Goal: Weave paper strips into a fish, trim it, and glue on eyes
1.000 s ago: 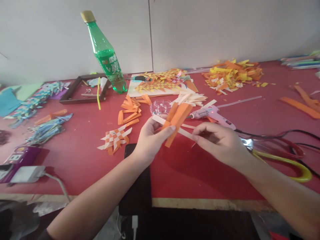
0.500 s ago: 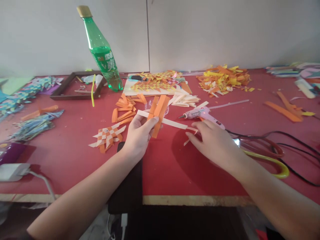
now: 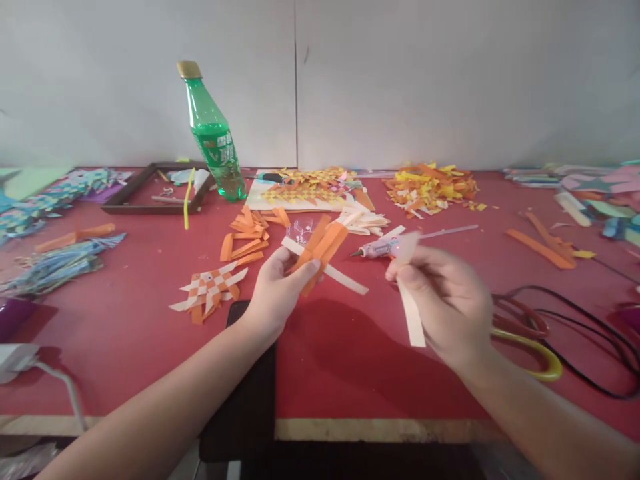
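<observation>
My left hand (image 3: 280, 287) pinches two orange paper strips (image 3: 327, 247) side by side, with a cream paper strip (image 3: 345, 279) crossing them and sticking out to the right. Apart from these, my right hand (image 3: 445, 293) grips another cream paper strip (image 3: 413, 313) between thumb and fingers; it hangs down in front of the palm. Behind the right hand lies a pink glue gun (image 3: 377, 248), partly hidden. A woven orange and cream paper fish (image 3: 207, 290) rests on the table left of my left hand. Folded orange strips (image 3: 245, 240) and cream strips (image 3: 363, 219) lie just beyond.
On the red table (image 3: 330, 373) a green bottle (image 3: 217, 147) stands by a dark frame (image 3: 117, 207). Yellow and orange paper pieces (image 3: 433, 187) are heaped at the back. Yellow-handled scissors (image 3: 545, 370) and black cables (image 3: 590, 333) lie right. A dark phone-like slab (image 3: 245, 380) overhangs the front edge.
My right hand has lifted a cream strip off the table and now holds it upright. The left hand keeps its crossed strips, slightly tilted. The whole view has shifted upward.
</observation>
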`<state>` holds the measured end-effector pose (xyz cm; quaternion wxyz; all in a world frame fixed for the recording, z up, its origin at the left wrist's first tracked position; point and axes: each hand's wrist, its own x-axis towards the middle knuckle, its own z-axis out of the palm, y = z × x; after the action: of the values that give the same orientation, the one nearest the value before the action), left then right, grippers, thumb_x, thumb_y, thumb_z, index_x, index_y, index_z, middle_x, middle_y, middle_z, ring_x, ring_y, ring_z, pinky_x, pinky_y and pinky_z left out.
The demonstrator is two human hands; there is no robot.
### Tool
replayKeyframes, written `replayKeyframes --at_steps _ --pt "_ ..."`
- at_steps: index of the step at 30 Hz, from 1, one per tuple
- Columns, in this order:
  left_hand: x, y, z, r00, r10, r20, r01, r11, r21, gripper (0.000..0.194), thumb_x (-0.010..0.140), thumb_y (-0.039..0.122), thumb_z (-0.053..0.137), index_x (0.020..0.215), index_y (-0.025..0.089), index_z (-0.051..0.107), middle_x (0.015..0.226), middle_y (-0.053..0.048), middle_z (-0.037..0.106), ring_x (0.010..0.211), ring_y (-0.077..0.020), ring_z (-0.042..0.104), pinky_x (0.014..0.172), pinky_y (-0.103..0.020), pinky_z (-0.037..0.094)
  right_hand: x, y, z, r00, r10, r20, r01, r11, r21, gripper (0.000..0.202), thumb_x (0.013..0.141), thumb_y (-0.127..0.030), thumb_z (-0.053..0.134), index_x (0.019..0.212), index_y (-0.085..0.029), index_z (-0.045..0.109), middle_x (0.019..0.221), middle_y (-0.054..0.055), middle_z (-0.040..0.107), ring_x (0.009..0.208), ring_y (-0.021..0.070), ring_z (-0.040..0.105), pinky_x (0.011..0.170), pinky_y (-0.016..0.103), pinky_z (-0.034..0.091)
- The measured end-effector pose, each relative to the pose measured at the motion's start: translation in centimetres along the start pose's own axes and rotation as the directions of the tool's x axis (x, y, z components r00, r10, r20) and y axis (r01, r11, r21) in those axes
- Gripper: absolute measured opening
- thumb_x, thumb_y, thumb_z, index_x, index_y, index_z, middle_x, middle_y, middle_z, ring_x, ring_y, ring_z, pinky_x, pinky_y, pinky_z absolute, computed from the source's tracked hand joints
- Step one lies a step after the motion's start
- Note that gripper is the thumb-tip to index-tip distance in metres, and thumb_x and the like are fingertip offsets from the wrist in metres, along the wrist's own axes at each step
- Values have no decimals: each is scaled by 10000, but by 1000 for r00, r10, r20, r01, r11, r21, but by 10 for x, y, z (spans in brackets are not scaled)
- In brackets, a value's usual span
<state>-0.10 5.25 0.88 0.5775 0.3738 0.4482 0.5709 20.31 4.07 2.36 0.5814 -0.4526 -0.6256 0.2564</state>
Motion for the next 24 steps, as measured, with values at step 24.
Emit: replayKeyframes --at_steps 24 --pt "-12 -1 3 950 -25 311 -61 963 264 217 800 222 727 975 170 609 985 -45 714 921 -182 686 841 -311 531 0 4 21 808 477 345 -544 829 127 352 669 -401 815 805 -222 544 792 -4 684 744 155 670 678 292 560"
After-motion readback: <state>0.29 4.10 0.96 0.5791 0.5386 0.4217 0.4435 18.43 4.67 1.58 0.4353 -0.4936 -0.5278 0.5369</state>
